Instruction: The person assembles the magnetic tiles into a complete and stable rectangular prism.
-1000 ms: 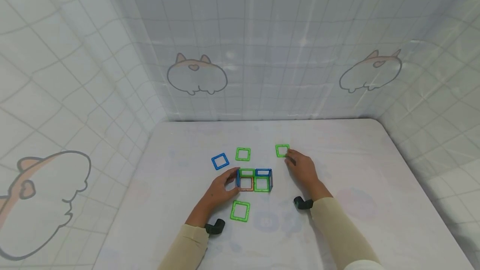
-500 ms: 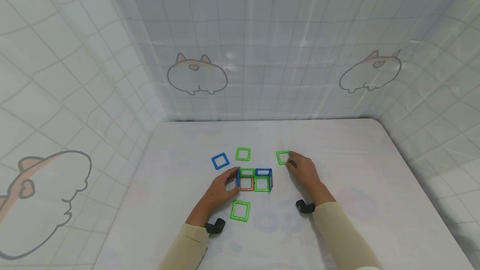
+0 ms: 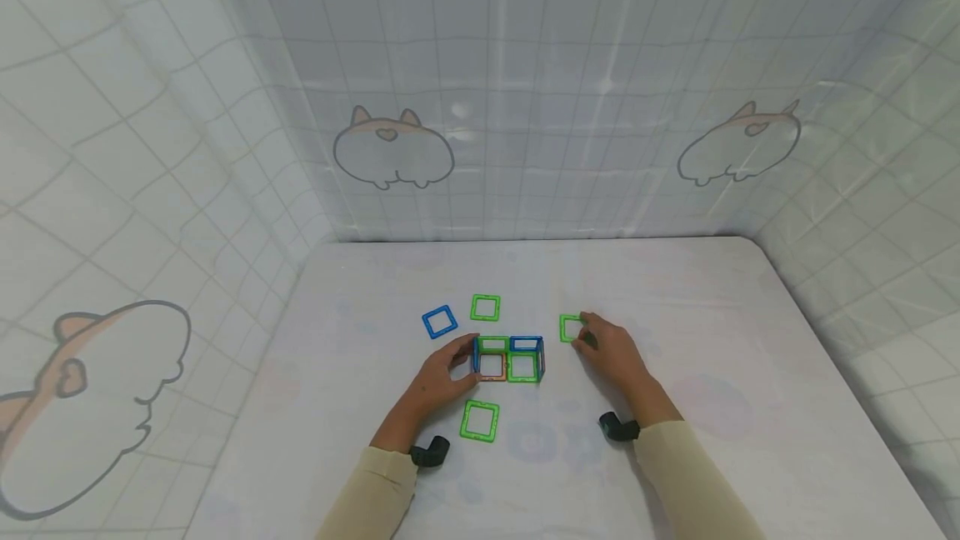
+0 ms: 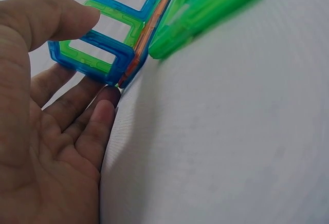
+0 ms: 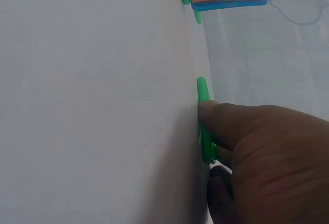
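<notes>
A small box-like build of square magnetic tiles (image 3: pixel 508 368) stands mid-table, with orange and green squares and blue upright sides. My left hand (image 3: pixel 437 380) holds its left end, thumb on one edge and fingers along the other. In the left wrist view, the blue end tile (image 4: pixel 122 58) sits between thumb and fingers. To the right of the build, my right hand (image 3: pixel 611 352) pinches a loose green magnetic tile (image 3: pixel 563 329) by its right side. Seen edge-on in the right wrist view, that green tile (image 5: pixel 206 144) lies close along the tabletop, thumb against it.
Behind the build lie a blue tile (image 3: pixel 440 322) and a green tile (image 3: pixel 486 307). Another green tile (image 3: pixel 479 422) lies in front of it, near the left wrist. The white-covered table (image 3: pixel 750 340) ends at a tile-patterned curtain (image 3: pixel 555 165) at the back.
My right hand has drawn the green tile a little towards me and slightly right, straightening it. The left hand and the build stay in place.
</notes>
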The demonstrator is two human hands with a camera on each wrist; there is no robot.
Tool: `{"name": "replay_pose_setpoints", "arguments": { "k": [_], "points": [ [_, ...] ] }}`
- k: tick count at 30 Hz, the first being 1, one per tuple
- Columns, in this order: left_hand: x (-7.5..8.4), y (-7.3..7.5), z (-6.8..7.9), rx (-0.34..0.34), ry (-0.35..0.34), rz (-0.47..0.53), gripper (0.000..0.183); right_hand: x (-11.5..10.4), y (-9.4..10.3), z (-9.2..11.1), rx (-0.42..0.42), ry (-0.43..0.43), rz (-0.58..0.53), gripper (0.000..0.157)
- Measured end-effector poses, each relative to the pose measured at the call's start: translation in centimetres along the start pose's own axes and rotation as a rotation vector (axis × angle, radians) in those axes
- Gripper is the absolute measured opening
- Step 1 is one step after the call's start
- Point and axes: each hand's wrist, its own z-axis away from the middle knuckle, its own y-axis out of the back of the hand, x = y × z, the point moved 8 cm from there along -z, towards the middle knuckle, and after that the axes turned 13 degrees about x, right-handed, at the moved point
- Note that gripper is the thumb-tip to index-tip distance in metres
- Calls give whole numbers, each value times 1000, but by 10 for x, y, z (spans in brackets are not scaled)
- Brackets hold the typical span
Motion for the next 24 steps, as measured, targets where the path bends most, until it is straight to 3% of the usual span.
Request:
{"name": "replay_pose_setpoints", "arguments": {
  "k": [11, 17, 24],
  "points": [
    [-1, 0, -1, 7, -6, -15, 70, 3, 3, 19, -70, 30, 16, 11],
    [0, 0, -1, 0, -2, -26, 71, 6, 6, 29, -90, 26, 8, 22],
    [1, 0, 0, -7, 7, -21, 71, -1, 15, 43, -91, 101, 23, 37]
  ]
}}
